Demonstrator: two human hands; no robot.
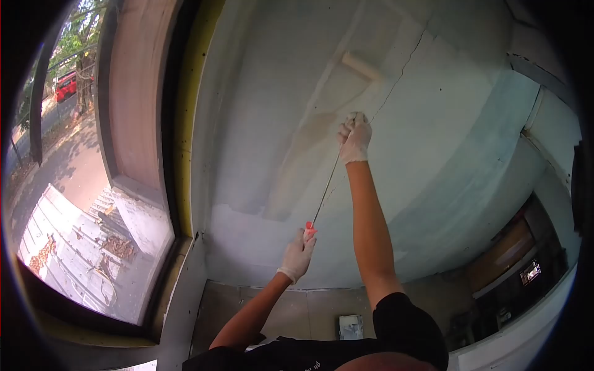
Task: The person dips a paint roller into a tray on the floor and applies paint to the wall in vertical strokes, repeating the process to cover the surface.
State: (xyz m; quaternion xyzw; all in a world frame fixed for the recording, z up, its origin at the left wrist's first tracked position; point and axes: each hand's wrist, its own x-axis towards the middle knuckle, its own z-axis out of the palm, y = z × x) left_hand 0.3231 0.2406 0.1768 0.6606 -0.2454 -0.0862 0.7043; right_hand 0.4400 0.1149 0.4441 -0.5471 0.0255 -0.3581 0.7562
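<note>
A paint roller [360,65] with a pale sleeve is against the pale, partly painted wall [445,142], above both of my hands. Its thin metal rod [325,193] runs down at a slant to a red-collared handle [310,227]. My right hand [355,137], in a whitish glove, is closed around the upper part of the rod, just below the roller frame. Lower down, my gloved left hand [297,255] is wrapped around the handle. Damp-looking darker patches [312,139] lie on the wall left of my right hand.
A long crack [405,62] runs down the wall near the roller. At left is an open window frame [184,123], with a metal roof [80,247] and a red vehicle [65,86] outside. A paint-smeared tray or container [351,327] sits on the tiled floor [291,315].
</note>
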